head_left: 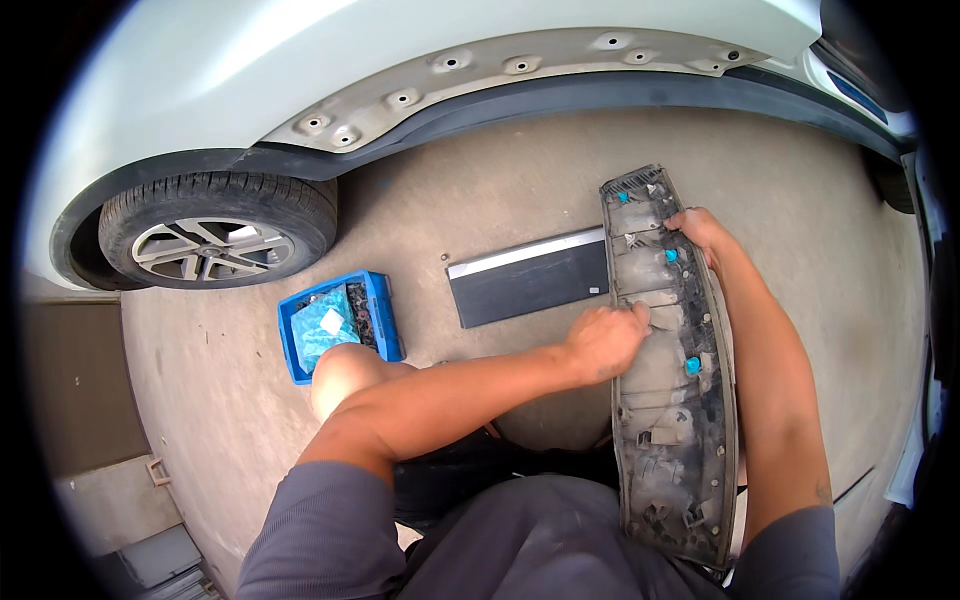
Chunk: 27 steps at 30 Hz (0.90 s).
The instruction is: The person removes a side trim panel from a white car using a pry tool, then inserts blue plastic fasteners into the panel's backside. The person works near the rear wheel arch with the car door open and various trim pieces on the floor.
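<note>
A long, dusty car door trim panel (pixel 655 400) stands slanted in front of me, its back side showing, with its lower end by my lap. Several turquoise clips (pixel 693 366) sit in the mounts on its back. My right hand (pixel 700 232) grips the panel's right edge near the top, fingertips curled over onto the back. My left hand (pixel 608 340) is closed at the panel's middle, its fingertips pressed against the back surface. Whatever those left fingers may pinch is hidden.
A blue bin (pixel 388 318) holding dark clips and a turquoise bag (pixel 325 325) stands by my knee. Partly behind the panel, a black board with a silver strip (pixel 530 282) lies on the concrete floor. Beyond are a car's wheel (pixel 218 232) and its door with bare mounting holes (pixel 520 66).
</note>
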{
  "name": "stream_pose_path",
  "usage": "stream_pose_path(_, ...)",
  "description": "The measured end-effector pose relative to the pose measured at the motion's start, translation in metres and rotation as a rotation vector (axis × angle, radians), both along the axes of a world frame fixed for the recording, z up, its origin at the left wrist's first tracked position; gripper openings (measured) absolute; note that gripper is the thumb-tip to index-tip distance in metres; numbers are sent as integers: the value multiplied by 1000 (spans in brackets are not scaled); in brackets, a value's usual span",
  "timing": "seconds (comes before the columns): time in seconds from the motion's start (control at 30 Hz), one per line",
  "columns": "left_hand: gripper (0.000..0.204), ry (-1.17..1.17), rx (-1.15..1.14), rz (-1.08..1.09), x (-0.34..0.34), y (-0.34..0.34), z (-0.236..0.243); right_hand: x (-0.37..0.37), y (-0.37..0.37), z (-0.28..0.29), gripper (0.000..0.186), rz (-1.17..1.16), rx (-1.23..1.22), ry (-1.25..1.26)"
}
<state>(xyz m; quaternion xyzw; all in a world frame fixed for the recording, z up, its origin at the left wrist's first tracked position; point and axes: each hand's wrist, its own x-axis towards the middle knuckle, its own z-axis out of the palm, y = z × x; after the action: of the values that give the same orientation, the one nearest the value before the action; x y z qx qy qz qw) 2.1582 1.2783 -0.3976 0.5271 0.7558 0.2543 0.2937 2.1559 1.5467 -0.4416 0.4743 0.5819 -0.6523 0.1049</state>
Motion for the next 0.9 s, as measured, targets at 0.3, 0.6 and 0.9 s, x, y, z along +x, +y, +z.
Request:
stream_pose_path(0.3,28,-3,70,-18,-7,-6,-6,-6,-8,7,29,15,-57,-18)
stream_pose_path(0.6,24,-182,142,-205,-35,-10,-13,-8,-13,5,32,44,-56,-25)
stream_pose_path(0.9,15,-123,152,-3,-12,-10,-3,-10,-6,0,31,49,-100,-31)
